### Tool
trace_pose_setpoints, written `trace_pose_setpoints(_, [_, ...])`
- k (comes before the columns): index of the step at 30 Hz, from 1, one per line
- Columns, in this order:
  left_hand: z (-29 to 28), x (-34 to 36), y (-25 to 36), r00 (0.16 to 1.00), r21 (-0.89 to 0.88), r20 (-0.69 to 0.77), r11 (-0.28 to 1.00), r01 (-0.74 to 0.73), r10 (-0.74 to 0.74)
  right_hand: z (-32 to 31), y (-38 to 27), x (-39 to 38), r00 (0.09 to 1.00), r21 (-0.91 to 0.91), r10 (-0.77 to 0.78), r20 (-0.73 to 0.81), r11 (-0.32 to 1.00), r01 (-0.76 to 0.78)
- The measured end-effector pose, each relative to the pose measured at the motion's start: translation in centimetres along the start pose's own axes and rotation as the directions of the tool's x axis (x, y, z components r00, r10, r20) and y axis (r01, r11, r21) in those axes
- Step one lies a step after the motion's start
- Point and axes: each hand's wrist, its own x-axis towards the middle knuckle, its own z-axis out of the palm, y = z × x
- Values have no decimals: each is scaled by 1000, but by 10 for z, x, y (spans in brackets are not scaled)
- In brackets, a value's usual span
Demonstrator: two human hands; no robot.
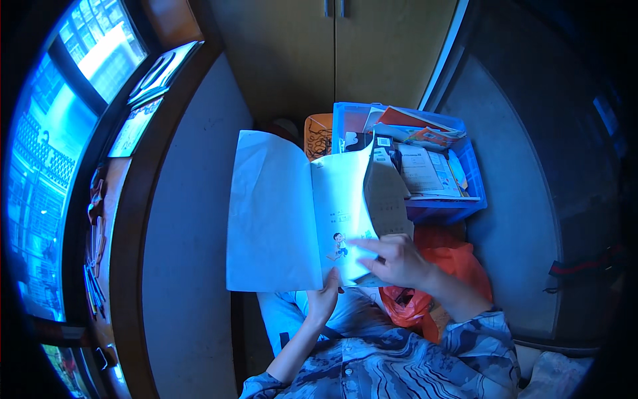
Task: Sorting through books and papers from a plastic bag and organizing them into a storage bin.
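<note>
Holding with the left hand point(324, 296) a thin, open booklet of pale paper point(269, 213), above the lap and in front of the body. Pressing the left thumb on the front side, near the lower end of the fold; about the other left fingers, hidden behind the paper, cannot tell. Reaching with the right hand point(402, 261) over the lower right part of the booklet, with the index finger stretched toward a small, coloured, printed cartoon figure point(339, 245) and the thumb a little apart below. Bending the remaining right fingers toward the palm; cannot tell about any pinching of the page edge.

Showing on the left a wide, plain page; on the right, a narrower one with the figure, curving at its outer edge, just beside a greyish sheet with faint marks point(387, 206).

Beyond the booklet, to the right: a rectangular box of translucent blue plastic point(442, 214), filled with papers and books. Just left of it: a small orange basket point(321, 120) with dark, tangled cord point(320, 141). Near the right forearm: a crumpled, red-orange plastic bag point(458, 266). Farther behind: a yellowish wooden double door point(286, 53).
</note>
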Motion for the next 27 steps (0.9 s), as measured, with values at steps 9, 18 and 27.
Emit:
trace_pose_setpoints(9, [4, -11, -2, 987, -145, 78, 978, 152, -141, -6, -5, 16, 912, -662, -403, 82, 662, 352])
trace_pose_setpoints(18, [-9, -7, 13, 964, -164, 239, 974, 156, -114, 0, 50, 69, 974, -398, -62, 220, 905, 147])
trace_pose_setpoints(27, [-10, -11, 39, 956, -104, 67, 950, 293, -287, 3, 78, 97, 1000, -407, -28, 3, 913, 27])
